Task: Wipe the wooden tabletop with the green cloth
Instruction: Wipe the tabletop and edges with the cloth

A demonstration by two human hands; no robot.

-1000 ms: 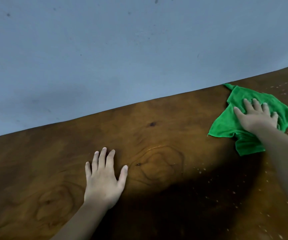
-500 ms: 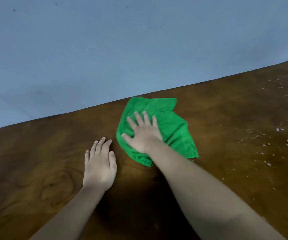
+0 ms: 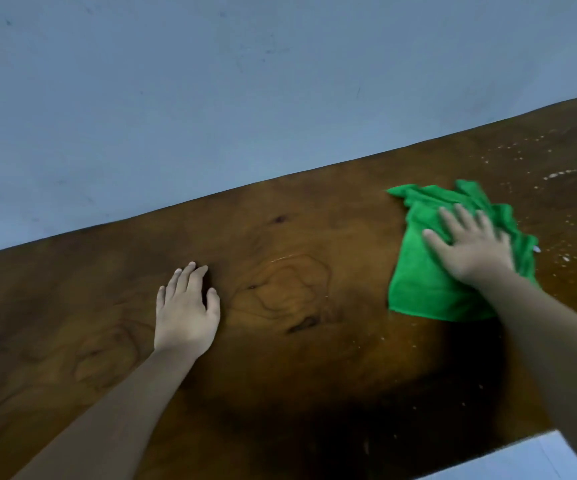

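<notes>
A dark wooden tabletop (image 3: 301, 244) with a swirling grain fills the lower half of the head view. A crumpled green cloth (image 3: 422, 282) lies on it at the right. My right hand (image 3: 470, 247) presses flat on top of the cloth, fingers spread and pointing toward the wall. My left hand (image 3: 186, 310) rests palm down on the bare wood at centre left, holding nothing, well apart from the cloth.
A pale blue wall (image 3: 245, 98) runs along the table's far edge. White specks and crumbs (image 3: 557, 209) are scattered on the wood to the right of the cloth. A strip of light floor (image 3: 509, 459) shows past the table's near edge at bottom right.
My right hand has slid the cloth from beside my left hand back to the right. My left hand has stayed in place on the wood.
</notes>
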